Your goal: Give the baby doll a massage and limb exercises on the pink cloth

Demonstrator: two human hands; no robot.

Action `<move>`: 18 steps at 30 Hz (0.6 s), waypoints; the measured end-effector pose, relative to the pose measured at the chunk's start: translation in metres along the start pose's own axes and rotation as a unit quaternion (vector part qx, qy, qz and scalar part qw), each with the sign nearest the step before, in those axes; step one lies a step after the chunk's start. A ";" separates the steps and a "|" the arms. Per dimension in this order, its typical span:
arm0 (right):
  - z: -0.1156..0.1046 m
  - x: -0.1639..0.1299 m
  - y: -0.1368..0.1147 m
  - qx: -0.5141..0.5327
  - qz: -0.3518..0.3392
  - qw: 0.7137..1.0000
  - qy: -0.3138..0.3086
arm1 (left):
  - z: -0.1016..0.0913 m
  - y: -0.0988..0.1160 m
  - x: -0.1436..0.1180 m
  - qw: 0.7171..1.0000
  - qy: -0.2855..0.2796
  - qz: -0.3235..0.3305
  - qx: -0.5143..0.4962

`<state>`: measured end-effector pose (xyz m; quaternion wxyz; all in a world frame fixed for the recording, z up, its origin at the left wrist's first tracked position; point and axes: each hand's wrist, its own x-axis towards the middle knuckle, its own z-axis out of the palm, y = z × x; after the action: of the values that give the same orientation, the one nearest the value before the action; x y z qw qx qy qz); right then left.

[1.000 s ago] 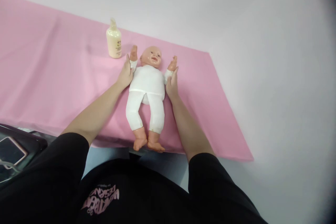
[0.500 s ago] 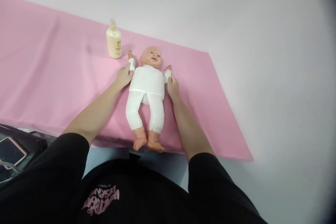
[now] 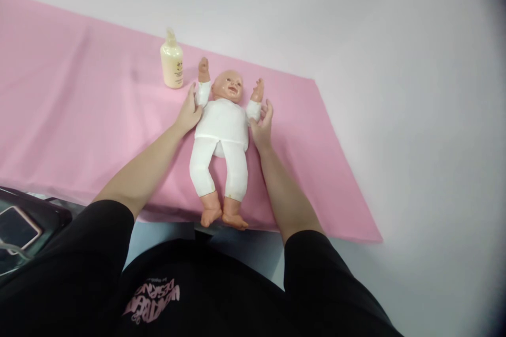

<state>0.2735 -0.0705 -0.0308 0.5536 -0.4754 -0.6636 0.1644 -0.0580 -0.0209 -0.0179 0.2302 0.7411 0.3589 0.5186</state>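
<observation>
A baby doll (image 3: pixel 222 124) in a white top and trousers lies on its back, feet toward me. Both its arms point up beside its head. My left hand (image 3: pixel 190 112) rests against the doll's white sleeve (image 3: pixel 203 93), its fingers stretched out and the thumb apart. On the other side, my right hand (image 3: pixel 263 125) is cupped loosely beside the other sleeve (image 3: pixel 253 110), fingers apart and thumb touching near the elbow. Neither hand appears closed round an arm. Some of my left fingertips are hidden behind the sleeve.
A pale yellow pump bottle (image 3: pixel 172 66) stands upright left of the doll's head. Pink cloth (image 3: pixel 79 100) covers the table, whose near edge lies under the doll's feet. At lower left, a phone (image 3: pixel 18 227) with a cable lies on a dark surface. A pale wall rises behind.
The doll's arms have swung up toward its head, and its hands now stand higher. My fingers have opened from around the sleeves, while my forearms stay almost in place.
</observation>
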 end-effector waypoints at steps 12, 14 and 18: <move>0.000 -0.004 -0.061 -0.025 0.011 0.998 -0.056 | -0.002 0.030 -0.004 0.998 -0.046 -0.007 0.048; 0.002 -0.003 -0.066 -0.016 0.014 0.999 -0.040 | -0.003 0.025 -0.003 0.998 -0.030 -0.018 0.045; 0.003 0.002 -0.065 -0.022 0.014 1.000 -0.002 | -0.004 0.018 -0.001 0.999 -0.015 -0.033 0.037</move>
<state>0.2413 -0.1006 0.0178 0.5395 -0.4963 -0.6615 0.1581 -0.0562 -0.0331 -0.0041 0.2249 0.7444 0.3985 0.4863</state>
